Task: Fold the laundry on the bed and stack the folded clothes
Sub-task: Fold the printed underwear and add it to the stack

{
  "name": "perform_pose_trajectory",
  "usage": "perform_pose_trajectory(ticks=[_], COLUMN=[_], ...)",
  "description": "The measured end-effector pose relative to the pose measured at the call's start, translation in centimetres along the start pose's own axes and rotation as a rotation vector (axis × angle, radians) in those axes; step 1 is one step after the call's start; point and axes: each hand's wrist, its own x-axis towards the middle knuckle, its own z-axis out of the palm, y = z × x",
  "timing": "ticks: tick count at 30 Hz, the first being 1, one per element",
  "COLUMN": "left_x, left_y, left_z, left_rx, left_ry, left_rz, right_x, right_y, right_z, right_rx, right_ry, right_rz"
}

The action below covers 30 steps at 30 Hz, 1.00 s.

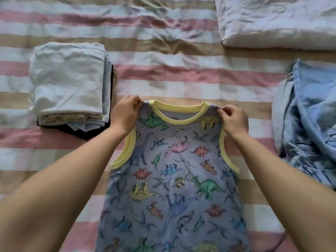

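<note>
A sleeveless blue dinosaur-print top (174, 180) with yellow trim lies flat and face up on the bed in front of me, neck away from me. My left hand (125, 113) pinches its left shoulder strap. My right hand (233, 119) pinches the right shoulder strap. A stack of folded clothes (71, 84), pale blue on top with beige and black pieces below, sits to the left of the top. A loose heap of light blue garments (307, 128) lies unfolded at the right.
The bed is covered by a sheet (181, 75) striped in pink, white and beige. A folded white duvet or pillow (276, 20) lies at the far right corner. Bare sheet stretches between the stack and the heap, beyond the top.
</note>
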Motion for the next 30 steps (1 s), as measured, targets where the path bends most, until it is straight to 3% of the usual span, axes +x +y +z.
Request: perform_pose_trajectory(ticks=[3,5,7,9,12,15,20,25,30], left_x=[-0.3,-3.3,-7.3,-10.2,-11.8,-11.7,-8.3,-1.7,1.6], left_y=[-0.2,0.2,0.9,0.7,-1.1,-1.3,0.5,0.2,-0.8], left_z=[1.5,2.6,4.0,5.4,6.5,6.2,4.4,4.3,2.8], left_rx=[0.087,0.097,0.112,0.262,0.455,0.4,0.212,0.235,0.211], left_ry=[0.062,0.088,-0.027,-0.228,-0.345,-0.32,-0.15,-0.073,0.073], left_rz=[-0.038,0.101,0.288,0.386,0.301,0.259,0.206,0.008,-0.024], right_x=[0.1,-2.7,-6.6,-9.3,-9.8,-9.5,-6.4,-0.5,2.6], right_y=[0.3,0.7,1.0,1.9,3.5,3.1,0.8,-0.2,-0.9], right_z=[1.6,2.6,3.8,4.6,5.0,4.5,2.2,1.7,0.9], right_rx=[-0.126,-0.271,-0.377,-0.567,-0.701,-0.638,-0.378,-0.529,-0.39], right_ry=[0.09,0.133,-0.008,-0.228,-0.326,-0.324,-0.019,-0.114,-0.049], right_rz=[-0.004,-0.2,-0.458,-0.539,-0.426,-0.442,-0.35,-0.122,-0.025])
